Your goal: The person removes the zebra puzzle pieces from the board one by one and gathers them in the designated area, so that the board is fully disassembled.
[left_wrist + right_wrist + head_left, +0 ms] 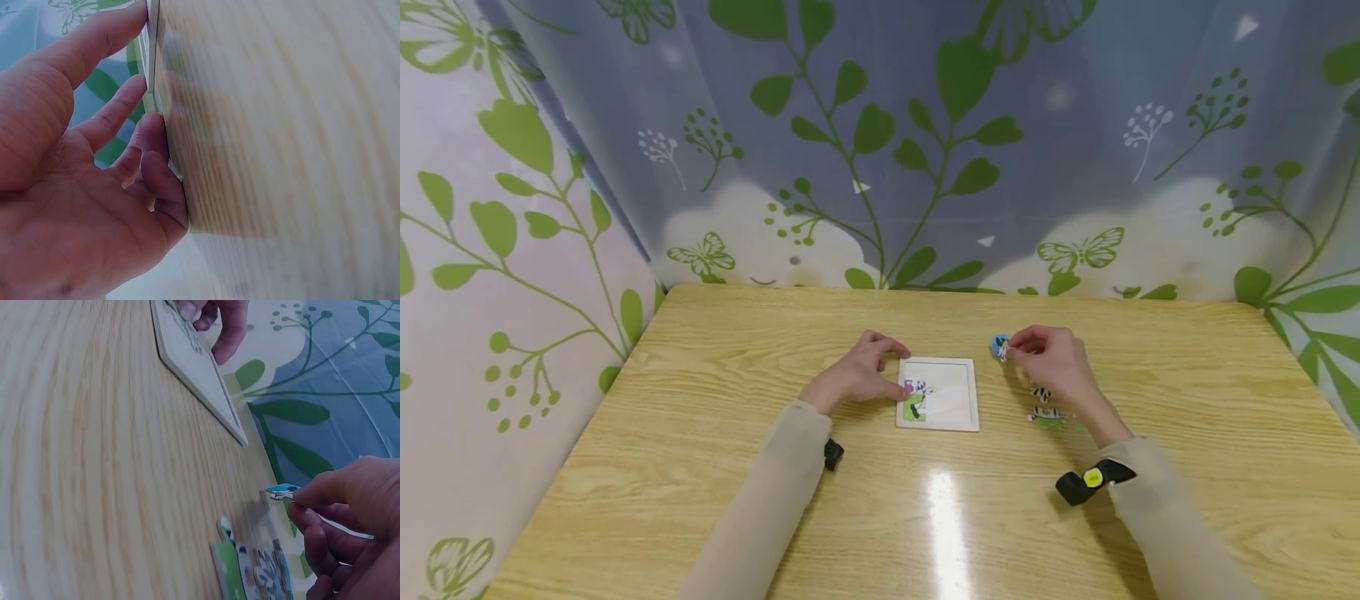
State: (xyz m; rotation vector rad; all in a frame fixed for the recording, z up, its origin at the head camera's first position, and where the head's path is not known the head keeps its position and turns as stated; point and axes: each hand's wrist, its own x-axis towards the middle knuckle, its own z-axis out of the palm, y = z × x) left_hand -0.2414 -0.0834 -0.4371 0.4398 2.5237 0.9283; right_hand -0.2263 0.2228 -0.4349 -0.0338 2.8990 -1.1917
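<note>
A square white puzzle tray (pixel 951 396) lies on the table, with a zebra-and-grass puzzle piece (pixel 915 410) in its lower left corner. My left hand (pixel 859 372) rests at the tray's left side, thumb on that piece and index finger at the upper left corner. In the left wrist view its other fingers (pixel 164 184) bend against the tabletop. To the right of the tray, my right hand (pixel 1058 365) pinches a small blue, black and white puzzle piece (pixel 998 346) between thumb and fingertips. The right wrist view shows this piece (pixel 282 491) raised above the table.
Loose puzzle pieces (pixel 1047 418) with zebra stripes and green grass lie below my right hand, partly hidden by it. The wooden table (pixel 760 333) ends at a leaf-patterned curtain (pixel 910 208) behind. Both wrists carry a black camera band (pixel 1078 487).
</note>
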